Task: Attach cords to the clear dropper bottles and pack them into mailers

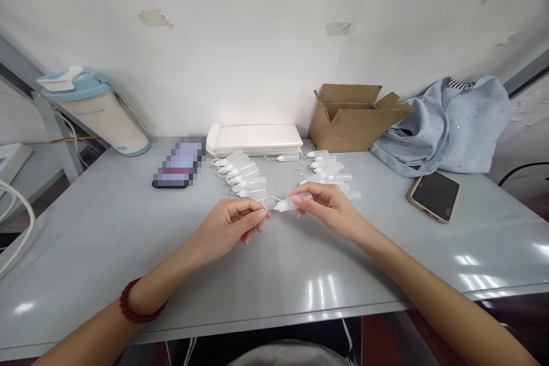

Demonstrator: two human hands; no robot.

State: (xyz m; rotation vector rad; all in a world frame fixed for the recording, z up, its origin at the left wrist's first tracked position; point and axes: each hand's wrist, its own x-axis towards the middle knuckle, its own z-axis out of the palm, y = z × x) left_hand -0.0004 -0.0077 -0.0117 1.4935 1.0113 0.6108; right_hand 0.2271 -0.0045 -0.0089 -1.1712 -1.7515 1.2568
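My right hand (319, 206) is closed around a small clear plastic dropper bottle (283, 205), its white tip turned to the left. A thin white cord runs from the bottle toward my left hand (240, 220), whose thumb and forefinger are pinched on it; the cord's end is hidden by the fingers. Beyond my left hand lies a row of similar dropper bottles (246, 172) with thin loops at their tips. Another group of them (330, 167) lies beyond my right hand, partly covered by it. One single bottle (288, 158) rests between the two groups.
A stack of white padded envelopes (257, 138) lies against the wall. Left of it are a phone (178, 166) and a tilted tumbler (98, 111). At the right stand an open cardboard box (355, 126), a light blue cloth bag (458, 126) and a second phone (435, 197).
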